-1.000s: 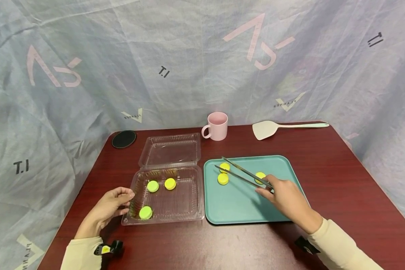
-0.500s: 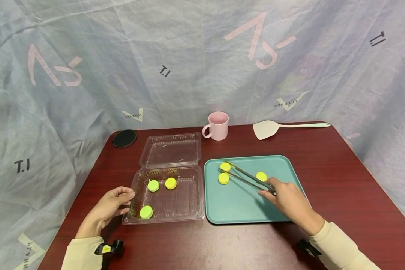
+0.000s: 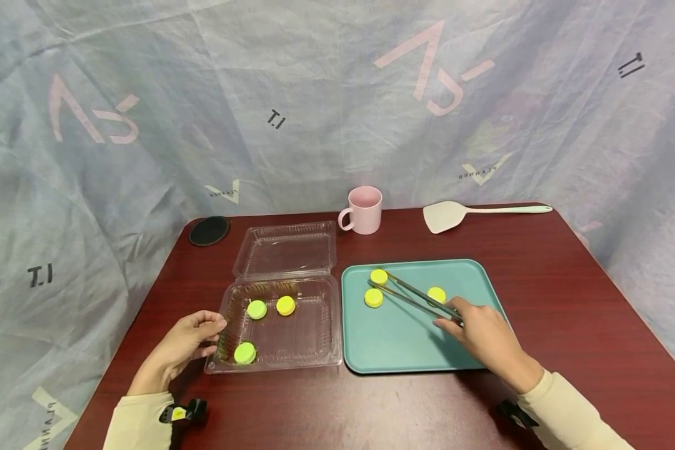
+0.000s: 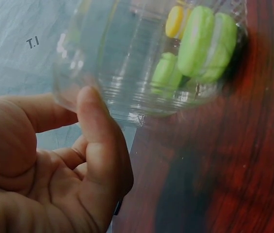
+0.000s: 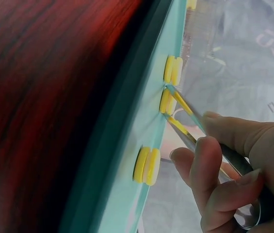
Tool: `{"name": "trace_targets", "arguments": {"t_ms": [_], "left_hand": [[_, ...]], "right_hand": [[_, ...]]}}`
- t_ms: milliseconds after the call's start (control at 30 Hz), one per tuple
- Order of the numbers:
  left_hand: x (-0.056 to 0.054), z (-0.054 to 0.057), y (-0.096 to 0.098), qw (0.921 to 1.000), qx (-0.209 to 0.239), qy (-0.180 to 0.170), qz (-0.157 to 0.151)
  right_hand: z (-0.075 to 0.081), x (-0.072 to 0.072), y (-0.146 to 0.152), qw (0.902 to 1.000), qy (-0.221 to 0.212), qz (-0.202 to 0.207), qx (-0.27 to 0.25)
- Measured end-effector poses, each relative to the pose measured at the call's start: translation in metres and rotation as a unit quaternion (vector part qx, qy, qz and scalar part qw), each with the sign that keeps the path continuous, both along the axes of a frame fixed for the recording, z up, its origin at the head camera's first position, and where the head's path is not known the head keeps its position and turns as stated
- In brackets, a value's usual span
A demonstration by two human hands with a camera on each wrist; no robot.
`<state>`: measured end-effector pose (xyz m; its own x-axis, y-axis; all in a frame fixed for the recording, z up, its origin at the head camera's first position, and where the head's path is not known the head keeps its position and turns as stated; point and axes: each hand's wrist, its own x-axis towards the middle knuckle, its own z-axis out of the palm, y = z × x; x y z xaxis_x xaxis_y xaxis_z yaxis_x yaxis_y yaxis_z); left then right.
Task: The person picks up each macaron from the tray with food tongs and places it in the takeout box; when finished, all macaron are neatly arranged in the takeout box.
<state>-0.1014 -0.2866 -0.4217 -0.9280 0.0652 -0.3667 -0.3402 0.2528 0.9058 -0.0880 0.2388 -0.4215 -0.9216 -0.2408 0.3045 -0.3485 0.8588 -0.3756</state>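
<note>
My left hand (image 3: 188,344) pinches the left rim of a clear plastic clamshell container (image 3: 309,356), its lid folded back. Inside lie two green macarons (image 3: 244,354) and a yellow one (image 3: 285,305). In my right hand (image 3: 486,334) I hold metal tongs (image 3: 416,294) over a teal tray (image 3: 405,350). The tongs' tips stand on either side of the tray's back-left yellow macaron (image 3: 379,277); the right wrist view shows them down at the tray. Another yellow macaron (image 3: 374,298) lies just in front, and a third yellow macaron (image 3: 436,295) is near my right fingers.
A pink mug (image 3: 365,210) stands behind the container and tray. A pale spatula (image 3: 447,216) lies along the back right, a black round coaster (image 3: 209,230) at the back left. A grey printed cloth (image 3: 315,94) hangs behind the table.
The tongs have come down and slightly right, and their tips have closed in around the back-left yellow macaron, which has shifted slightly. My left hand stays at the container's rim.
</note>
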Motion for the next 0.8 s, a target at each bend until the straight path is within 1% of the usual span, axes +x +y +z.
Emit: {"name": "trace_targets", "arguments": {"t_ms": [167, 333, 533, 700, 800], "left_hand": [[-0.001, 0.000, 0.001, 1.0000, 0.009, 0.001, -0.002], [0.000, 0.000, -0.001, 1.0000, 0.009, 0.001, 0.001], [-0.001, -0.001, -0.002, 0.9999, 0.011, 0.000, -0.002], [-0.001, 0.000, -0.002, 1.0000, 0.007, -0.003, -0.001], [0.000, -0.001, -0.002, 1.0000, 0.005, -0.005, 0.000]], "right_hand": [[-0.001, 0.000, 0.001, 1.0000, 0.003, 0.000, 0.002], [0.002, -0.003, -0.001, 1.0000, -0.005, 0.000, 0.000], [0.007, -0.003, 0.000, 0.9999, -0.009, -0.001, -0.009], [0.014, -0.003, -0.003, 0.9996, -0.021, -0.002, -0.018], [0.019, -0.002, -0.007, 0.9996, -0.019, -0.001, -0.019]]}}
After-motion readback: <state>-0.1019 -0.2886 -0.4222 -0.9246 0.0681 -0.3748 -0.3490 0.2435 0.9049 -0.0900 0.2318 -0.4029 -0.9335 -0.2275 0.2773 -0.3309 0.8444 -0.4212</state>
